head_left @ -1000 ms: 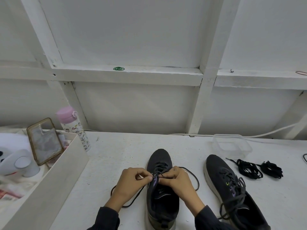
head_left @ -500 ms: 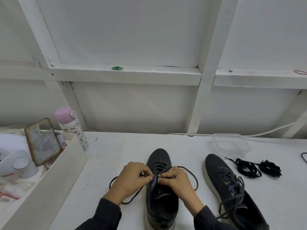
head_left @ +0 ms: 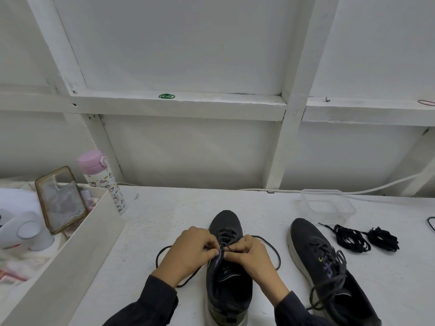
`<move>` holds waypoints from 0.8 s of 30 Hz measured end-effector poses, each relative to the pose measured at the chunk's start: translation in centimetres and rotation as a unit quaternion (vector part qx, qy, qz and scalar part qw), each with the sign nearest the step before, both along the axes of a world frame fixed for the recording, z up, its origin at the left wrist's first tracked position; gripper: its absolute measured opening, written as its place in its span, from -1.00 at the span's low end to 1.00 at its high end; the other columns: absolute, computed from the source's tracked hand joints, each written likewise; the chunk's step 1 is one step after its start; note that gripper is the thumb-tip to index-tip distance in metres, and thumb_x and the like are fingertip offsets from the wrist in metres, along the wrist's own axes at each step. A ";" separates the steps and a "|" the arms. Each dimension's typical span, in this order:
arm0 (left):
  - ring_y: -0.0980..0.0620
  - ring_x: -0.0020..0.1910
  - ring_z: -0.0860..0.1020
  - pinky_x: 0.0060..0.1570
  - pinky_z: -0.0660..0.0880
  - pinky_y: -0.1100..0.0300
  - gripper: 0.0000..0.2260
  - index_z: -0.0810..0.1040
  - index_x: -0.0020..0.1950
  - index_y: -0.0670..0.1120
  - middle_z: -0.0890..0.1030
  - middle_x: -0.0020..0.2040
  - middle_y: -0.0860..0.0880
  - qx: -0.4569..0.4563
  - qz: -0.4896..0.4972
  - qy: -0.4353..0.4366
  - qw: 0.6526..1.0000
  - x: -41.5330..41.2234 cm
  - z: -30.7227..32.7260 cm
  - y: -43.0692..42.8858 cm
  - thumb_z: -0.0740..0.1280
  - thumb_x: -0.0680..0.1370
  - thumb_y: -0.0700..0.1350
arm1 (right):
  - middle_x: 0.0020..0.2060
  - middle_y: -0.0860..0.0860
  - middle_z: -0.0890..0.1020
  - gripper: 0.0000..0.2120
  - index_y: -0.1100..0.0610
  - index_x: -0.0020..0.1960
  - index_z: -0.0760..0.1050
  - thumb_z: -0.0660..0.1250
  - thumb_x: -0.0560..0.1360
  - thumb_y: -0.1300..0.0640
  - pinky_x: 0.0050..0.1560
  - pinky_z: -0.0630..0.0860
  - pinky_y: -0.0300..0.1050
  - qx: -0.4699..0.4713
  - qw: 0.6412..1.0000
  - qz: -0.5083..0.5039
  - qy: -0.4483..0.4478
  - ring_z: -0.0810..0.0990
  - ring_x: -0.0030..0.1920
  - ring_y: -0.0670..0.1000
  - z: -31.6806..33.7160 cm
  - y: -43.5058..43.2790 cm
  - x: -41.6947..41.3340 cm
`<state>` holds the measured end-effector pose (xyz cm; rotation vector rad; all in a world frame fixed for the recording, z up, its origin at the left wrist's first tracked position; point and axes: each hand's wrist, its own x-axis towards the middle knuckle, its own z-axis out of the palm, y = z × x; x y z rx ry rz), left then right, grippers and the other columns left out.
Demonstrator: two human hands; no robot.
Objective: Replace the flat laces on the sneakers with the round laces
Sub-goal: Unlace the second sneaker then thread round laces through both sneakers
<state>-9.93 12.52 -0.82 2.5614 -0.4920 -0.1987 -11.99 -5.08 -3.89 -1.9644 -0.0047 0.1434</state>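
Two dark grey sneakers stand on the white table, toes pointing away. Over the left sneaker (head_left: 226, 274) my left hand (head_left: 188, 252) and my right hand (head_left: 253, 256) meet at the eyelets near the tongue, each pinching the dark lace (head_left: 273, 245). Loose ends of that lace loop out on the table to both sides. The right sneaker (head_left: 322, 262) carries a loosely threaded grey lace and is not touched. Two bundles of black laces (head_left: 366, 238) lie right of it. Whether any lace is flat or round cannot be made out.
An empty clear plastic container (head_left: 327, 204) sits behind the right sneaker. A pink-capped bottle (head_left: 103, 182) stands at the back left beside a white box wall (head_left: 70, 262) holding a clear phone case (head_left: 61, 200). A white cable (head_left: 386, 188) runs along the wall.
Both hands stay at the eyelets of the left sneaker, with only small finger movements. The lace loop on the left has shifted slightly.
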 end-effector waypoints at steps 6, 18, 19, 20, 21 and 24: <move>0.24 -0.31 0.55 -0.17 0.50 0.30 -0.84 0.60 -0.17 0.14 0.65 -0.28 0.12 -0.101 0.010 0.051 0.993 0.5 -0.5 0.3 0.49 0.41 -0.13 | -0.37 -0.30 0.59 -0.71 -0.30 -0.38 0.62 0.54 0.37 0.07 -0.07 0.48 -0.10 -0.040 0.999 0.025 0.010 0.52 -0.25 -0.29 0.8 -0.1 -0.1; 0.33 0.11 0.40 0.08 0.36 0.31 -0.76 0.54 -0.08 0.38 0.49 0.05 0.31 -0.082 0.004 0.008 0.997 -0.5 -1.4 0.6 0.29 0.32 0.39 | -0.17 -0.14 0.48 -0.92 0.04 -0.19 0.63 0.48 0.40 0.04 -0.15 0.42 -0.22 -0.111 0.994 -0.009 -0.008 0.50 -0.16 -0.18 -0.1 0.0 0.1; 0.34 0.13 0.38 0.12 0.34 0.28 -0.75 0.53 -0.07 0.38 0.48 0.05 0.32 -0.078 0.008 0.004 0.997 -0.5 -1.5 0.8 0.27 0.31 0.38 | -0.19 -0.16 0.52 -0.88 0.10 -0.16 0.62 0.49 0.40 0.07 -0.15 0.43 -0.21 -0.099 0.995 -0.030 -0.013 0.52 -0.17 -0.21 -0.2 0.0 0.1; 0.36 0.13 0.37 0.15 0.33 0.26 -0.76 0.53 -0.06 0.39 0.48 0.06 0.33 -0.080 0.012 0.005 0.997 -0.5 -1.6 0.9 0.27 0.32 0.38 | -0.20 -0.19 0.55 -0.87 0.15 -0.15 0.61 0.50 0.39 0.11 -0.14 0.46 -0.19 -0.073 0.996 -0.054 -0.017 0.53 -0.17 -0.22 -0.3 0.0 0.1; 0.38 0.14 0.36 0.16 0.33 0.24 -0.77 0.53 -0.06 0.40 0.48 0.06 0.34 -0.084 0.014 0.009 0.996 -0.5 -1.7 1.0 0.28 0.32 0.37 | -0.20 -0.18 0.57 -0.87 0.20 -0.18 0.61 0.51 0.38 0.16 -0.12 0.49 -0.17 -0.040 0.996 -0.078 -0.020 0.55 -0.17 -0.20 -0.4 0.0 0.0; 0.38 0.14 0.36 0.17 0.32 0.24 -0.81 0.54 -0.06 0.39 0.49 0.06 0.35 -0.097 0.025 0.009 0.995 -0.7 -1.8 1.1 0.31 0.36 0.30 | -0.15 0.05 0.59 -0.89 0.34 -0.24 0.59 0.48 0.38 0.30 -0.06 0.53 -0.19 0.077 0.987 -0.138 -0.012 0.60 -0.10 0.00 -0.4 0.3 -0.3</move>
